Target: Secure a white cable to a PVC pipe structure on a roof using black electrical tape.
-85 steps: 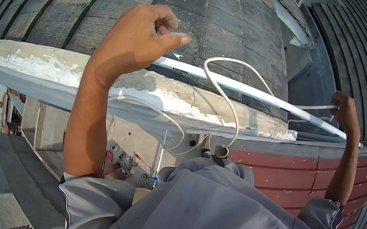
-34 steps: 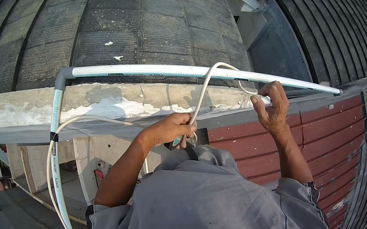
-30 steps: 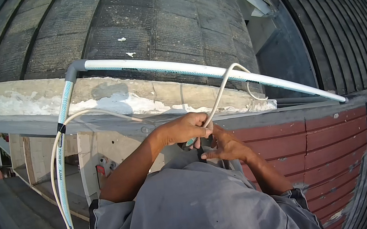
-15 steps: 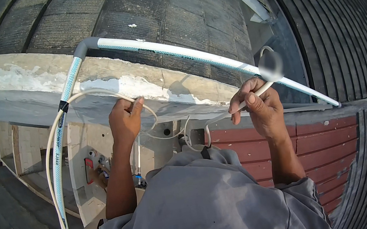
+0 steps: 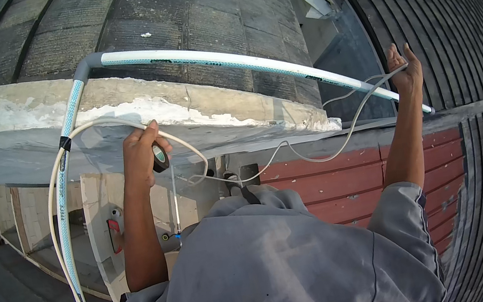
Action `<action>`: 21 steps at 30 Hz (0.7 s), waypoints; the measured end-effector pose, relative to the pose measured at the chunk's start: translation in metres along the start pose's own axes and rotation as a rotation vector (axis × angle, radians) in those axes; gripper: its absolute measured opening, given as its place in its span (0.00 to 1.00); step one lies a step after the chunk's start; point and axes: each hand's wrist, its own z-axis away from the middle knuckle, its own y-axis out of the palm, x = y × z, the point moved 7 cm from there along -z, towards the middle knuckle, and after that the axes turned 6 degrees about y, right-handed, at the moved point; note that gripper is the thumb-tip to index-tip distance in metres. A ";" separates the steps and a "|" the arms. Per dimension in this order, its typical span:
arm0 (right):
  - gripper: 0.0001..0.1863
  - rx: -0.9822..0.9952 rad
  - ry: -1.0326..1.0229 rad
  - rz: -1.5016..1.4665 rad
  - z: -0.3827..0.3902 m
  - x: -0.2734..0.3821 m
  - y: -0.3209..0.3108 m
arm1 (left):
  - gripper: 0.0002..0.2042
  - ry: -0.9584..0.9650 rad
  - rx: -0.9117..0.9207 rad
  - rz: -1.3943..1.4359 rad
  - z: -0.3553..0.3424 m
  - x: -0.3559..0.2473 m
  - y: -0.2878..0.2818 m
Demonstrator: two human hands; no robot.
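Note:
My left hand is closed on a cream-coloured cable close to the wall's edge. A roll of black tape is also in that hand, tucked under the fingers. Out to the right, my raised right hand has the same cable running through it between thumb and fingers. Slack cable hangs in loops between the hands. A white and blue pipe slants along above the wall, joined by a grey elbow to a descending pipe. Black tape binds the cable to that descending pipe.
A rough wall ledge with flaking white paint runs in front of me, grey roof tiles beyond it. Red panels lie below right. Dark ribbed roofing stands far right. A lower area with a thin white pipe shows below left.
My right hand has moved up and right, drawing the cable out into a longer span. The left hand shifted slightly left, and the tape roll now shows in it. The view has turned a little.

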 end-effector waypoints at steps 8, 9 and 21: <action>0.25 -0.162 0.031 0.536 0.002 -0.029 -0.059 | 0.17 0.145 0.584 0.245 0.019 -0.064 0.076; 0.29 -0.078 0.005 0.722 0.005 -0.029 -0.052 | 0.17 0.157 0.579 0.238 0.018 -0.066 0.084; 0.39 0.974 0.040 0.875 0.312 -0.275 0.155 | 0.18 0.222 0.854 0.647 0.023 -0.099 0.120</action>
